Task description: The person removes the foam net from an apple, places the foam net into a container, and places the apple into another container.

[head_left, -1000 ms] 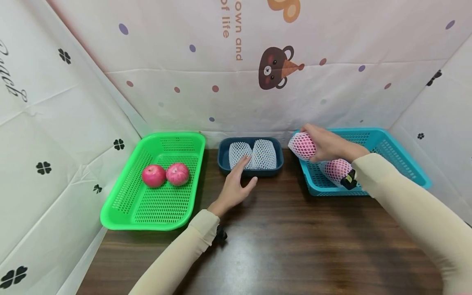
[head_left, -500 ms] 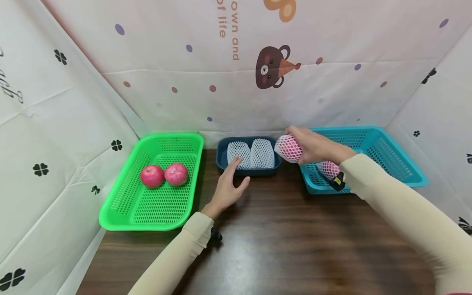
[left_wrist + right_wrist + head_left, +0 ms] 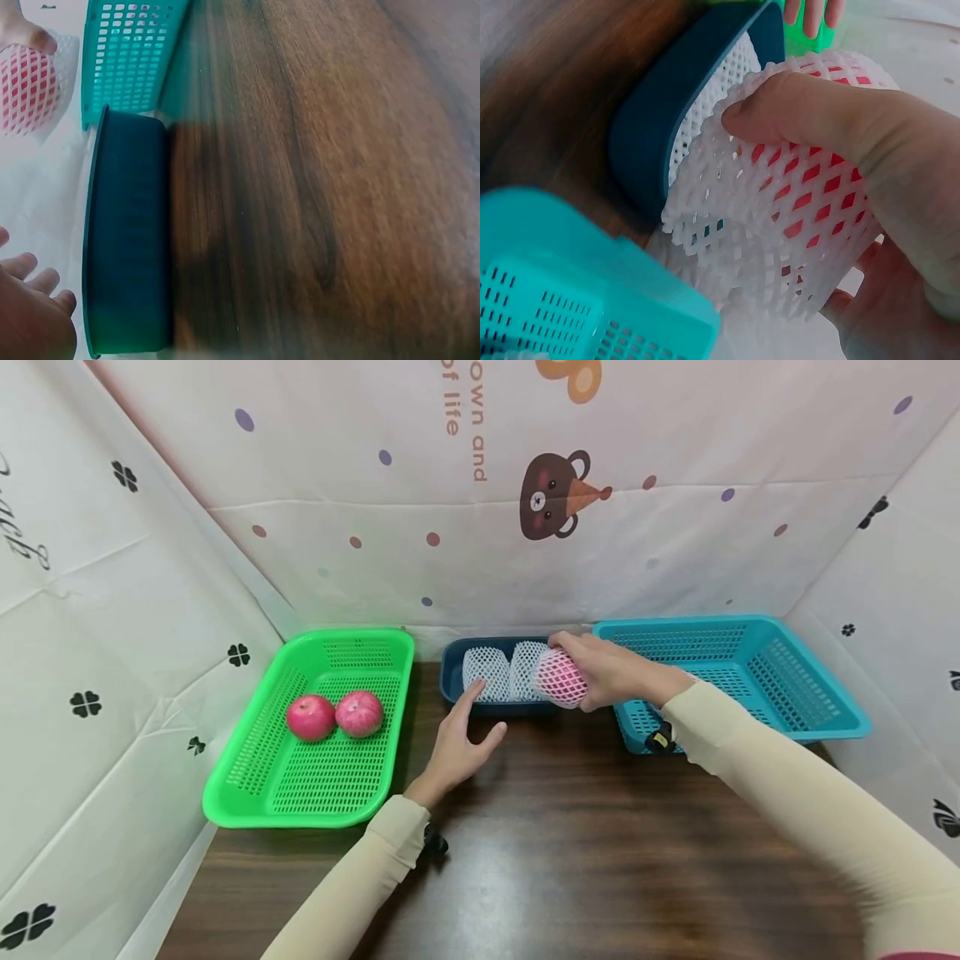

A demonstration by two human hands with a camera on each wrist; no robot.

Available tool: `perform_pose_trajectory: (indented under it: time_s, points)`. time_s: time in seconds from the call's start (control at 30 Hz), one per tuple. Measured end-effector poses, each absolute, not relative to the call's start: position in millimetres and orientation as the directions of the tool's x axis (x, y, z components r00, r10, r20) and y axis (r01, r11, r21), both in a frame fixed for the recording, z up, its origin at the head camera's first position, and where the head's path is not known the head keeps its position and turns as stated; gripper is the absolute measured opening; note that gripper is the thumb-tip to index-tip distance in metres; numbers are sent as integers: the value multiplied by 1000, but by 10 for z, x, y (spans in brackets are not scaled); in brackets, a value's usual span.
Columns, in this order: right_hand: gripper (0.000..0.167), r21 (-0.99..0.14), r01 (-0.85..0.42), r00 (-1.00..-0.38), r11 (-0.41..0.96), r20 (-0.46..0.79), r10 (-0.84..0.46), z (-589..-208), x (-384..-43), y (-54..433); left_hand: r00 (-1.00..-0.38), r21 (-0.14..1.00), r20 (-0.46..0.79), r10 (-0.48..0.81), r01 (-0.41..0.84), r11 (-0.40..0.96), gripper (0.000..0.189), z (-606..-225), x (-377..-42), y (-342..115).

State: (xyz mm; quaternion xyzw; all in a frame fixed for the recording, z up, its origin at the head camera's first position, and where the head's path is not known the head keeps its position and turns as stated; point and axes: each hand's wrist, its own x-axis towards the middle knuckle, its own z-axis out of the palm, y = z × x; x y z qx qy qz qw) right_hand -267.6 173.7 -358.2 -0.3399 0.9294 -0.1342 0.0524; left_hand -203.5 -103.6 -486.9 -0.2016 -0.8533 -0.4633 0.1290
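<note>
My right hand [image 3: 611,670] grips an apple in a white foam net [image 3: 561,680] just over the right end of a small dark blue tray [image 3: 452,673]. Its thumb lies across the net in the right wrist view, where the net's loose end hangs open past the apple. Two white foam nets, one on the left [image 3: 486,668] and one on the right [image 3: 527,662], lie side by side in the tray; the held apple partly covers the right one. My left hand [image 3: 453,747], holding nothing, has its fingers extended at the tray's front left; whether a fingertip touches is unclear.
To the left, a green basket [image 3: 225,797] holds two bare apples, one red [image 3: 311,718] and one streaked pink [image 3: 359,714]. A light blue basket [image 3: 817,693] stands to the right, partly behind my right arm. White printed cloth [image 3: 337,568] walls the back and sides of the brown table [image 3: 540,860].
My right hand has carried the netted apple leftward from the light blue basket to the dark tray. The other netted apple in that basket is now hidden by the arm. My left hand stays nearly still.
</note>
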Motion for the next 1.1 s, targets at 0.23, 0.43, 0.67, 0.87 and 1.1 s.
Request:
perform_pose_trajectory:
  time_s: [0.23,0.43,0.67,0.87,1.1]
  points:
    - [106,-259,-620,-760,741,-36,-649,-3631,-2638,1606,-897,749,382,223,442,494,76,-4885,-2020,-1082]
    - [102,-292,-632,-743,718,-37,-668,-3688,-2594,1499,-890,748,401,216,454,484,76,-4922,-2022,-1106]
    - [102,-295,-669,-709,682,-20,-705,-3779,-2548,1394,-887,744,404,224,461,484,76,-4952,-2009,-1113]
    - [97,-313,-687,-690,656,-1,-723,-3875,-2539,1328,-885,743,413,215,463,483,75,-4944,-1993,-1147]
    - [93,-335,-682,-689,650,-1,-724,-3986,-2501,1273,-883,740,423,203,466,484,75,-4958,-1973,-1178]
